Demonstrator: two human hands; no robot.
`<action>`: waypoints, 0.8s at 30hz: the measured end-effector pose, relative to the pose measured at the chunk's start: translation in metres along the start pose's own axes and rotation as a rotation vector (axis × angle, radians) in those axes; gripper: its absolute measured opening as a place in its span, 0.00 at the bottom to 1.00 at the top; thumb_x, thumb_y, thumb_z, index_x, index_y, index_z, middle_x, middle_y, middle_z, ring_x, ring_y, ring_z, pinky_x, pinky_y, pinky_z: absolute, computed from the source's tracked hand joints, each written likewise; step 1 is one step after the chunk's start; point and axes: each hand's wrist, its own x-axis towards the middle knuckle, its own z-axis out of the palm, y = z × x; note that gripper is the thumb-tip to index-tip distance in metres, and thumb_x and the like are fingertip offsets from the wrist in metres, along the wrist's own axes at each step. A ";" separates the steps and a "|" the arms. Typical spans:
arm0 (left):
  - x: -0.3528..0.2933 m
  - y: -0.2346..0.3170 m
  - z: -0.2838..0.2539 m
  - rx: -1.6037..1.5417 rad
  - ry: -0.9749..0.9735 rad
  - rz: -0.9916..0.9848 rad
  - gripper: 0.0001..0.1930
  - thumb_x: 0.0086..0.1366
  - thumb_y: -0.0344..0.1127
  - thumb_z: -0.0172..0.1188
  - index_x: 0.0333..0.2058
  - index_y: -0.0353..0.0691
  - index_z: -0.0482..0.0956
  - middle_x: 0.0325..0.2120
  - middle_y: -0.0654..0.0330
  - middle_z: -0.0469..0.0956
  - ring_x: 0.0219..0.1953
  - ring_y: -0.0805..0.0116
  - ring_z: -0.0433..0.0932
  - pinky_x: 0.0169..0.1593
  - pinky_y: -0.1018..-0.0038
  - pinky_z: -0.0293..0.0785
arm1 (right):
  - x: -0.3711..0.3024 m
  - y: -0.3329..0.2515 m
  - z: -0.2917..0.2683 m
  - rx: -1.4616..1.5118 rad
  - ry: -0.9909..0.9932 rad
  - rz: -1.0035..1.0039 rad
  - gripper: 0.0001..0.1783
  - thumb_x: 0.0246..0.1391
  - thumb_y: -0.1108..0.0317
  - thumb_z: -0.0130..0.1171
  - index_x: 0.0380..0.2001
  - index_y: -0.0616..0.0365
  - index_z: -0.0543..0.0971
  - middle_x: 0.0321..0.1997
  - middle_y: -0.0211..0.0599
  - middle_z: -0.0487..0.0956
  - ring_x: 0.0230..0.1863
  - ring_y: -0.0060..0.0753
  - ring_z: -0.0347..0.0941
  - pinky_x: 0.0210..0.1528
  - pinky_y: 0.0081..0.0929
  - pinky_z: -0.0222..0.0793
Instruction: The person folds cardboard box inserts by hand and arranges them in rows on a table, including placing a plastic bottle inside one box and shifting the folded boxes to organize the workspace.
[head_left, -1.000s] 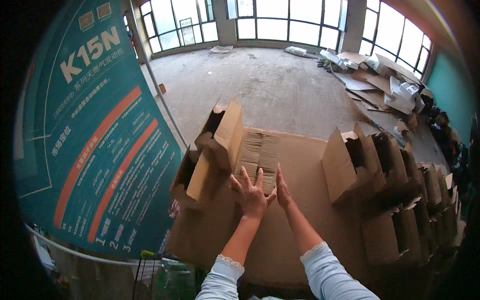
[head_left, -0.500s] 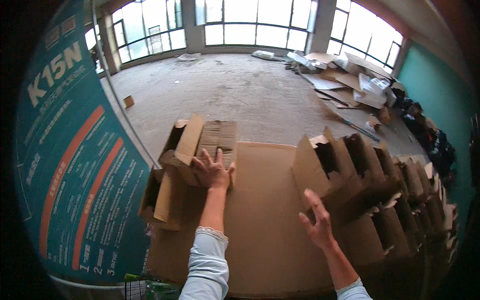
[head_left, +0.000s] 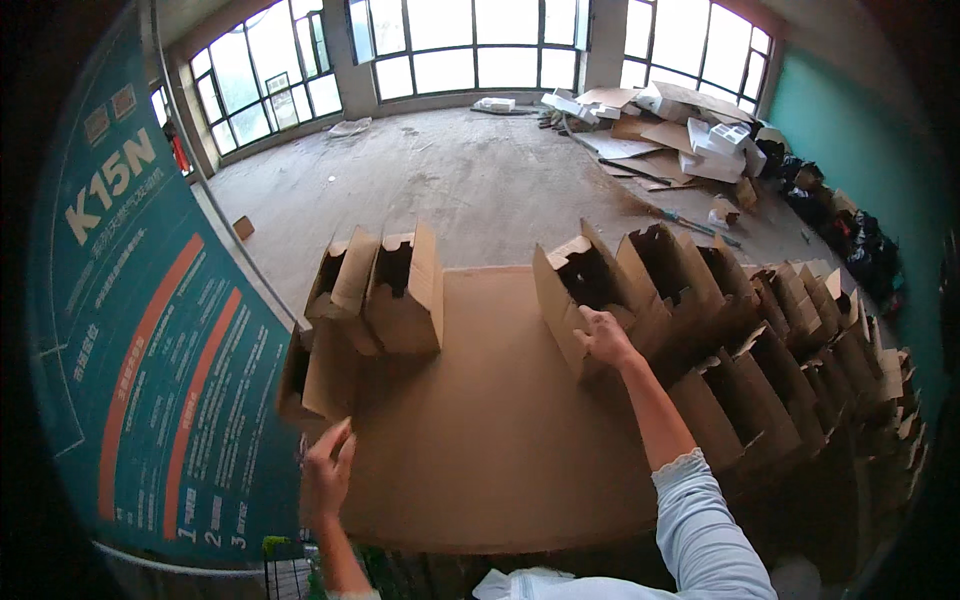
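My right hand is at the near rim of an open cardboard box, its fingers closed on the edge. The box is upright, its flaps raised and its inside dark. At the lower left, my left hand is over the edge of a brown cardboard surface, fingers bent and apart, with nothing visible in them. Just beyond it stands a low box. Two more open boxes, an outer one and an inner one, stand side by side farther back on the left.
Rows of open cardboard boxes crowd the right side. A tall teal printed panel borders the left. Across the concrete floor lie a heap of flattened cardboard and white foam and black bags along the green wall.
My left hand has left the left-hand boxes and drawn back toward me. Where a ribbed top showed, an open box now stands. My right hand has moved up onto the right-hand box.
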 end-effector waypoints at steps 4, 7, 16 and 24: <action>-0.174 -0.107 -0.063 0.036 0.339 -0.486 0.15 0.69 0.36 0.53 0.46 0.29 0.78 0.40 0.49 0.80 0.42 0.61 0.80 0.46 0.69 0.76 | -0.056 -0.085 -0.015 -0.099 -0.186 -0.044 0.14 0.46 0.70 0.59 0.37 0.60 0.72 0.37 0.56 0.76 0.42 0.63 0.72 0.38 0.47 0.69; -0.368 -0.269 -0.077 0.714 0.378 -0.899 0.13 0.68 0.39 0.53 0.38 0.35 0.80 0.29 0.59 0.80 0.29 0.66 0.78 0.33 0.67 0.74 | -0.114 -0.138 -0.005 -0.030 -0.439 -0.123 0.12 0.45 0.72 0.60 0.35 0.58 0.71 0.34 0.53 0.76 0.39 0.59 0.73 0.35 0.44 0.70; -0.540 -0.328 -0.017 0.716 -0.490 -1.266 0.23 0.56 0.45 0.63 0.46 0.37 0.74 0.39 0.55 0.76 0.37 0.62 0.76 0.41 0.66 0.72 | -0.192 -0.235 -0.001 -0.358 -0.573 -0.538 0.28 0.48 0.52 0.62 0.53 0.51 0.76 0.57 0.44 0.73 0.63 0.51 0.62 0.65 0.43 0.56; -0.512 -0.348 -0.024 0.775 -0.512 -1.124 0.42 0.44 0.51 0.73 0.55 0.37 0.68 0.50 0.51 0.73 0.47 0.59 0.75 0.50 0.64 0.72 | -0.155 -0.231 0.011 -0.585 -1.039 -0.375 0.37 0.36 0.36 0.66 0.40 0.59 0.82 0.54 0.50 0.72 0.59 0.52 0.63 0.57 0.40 0.63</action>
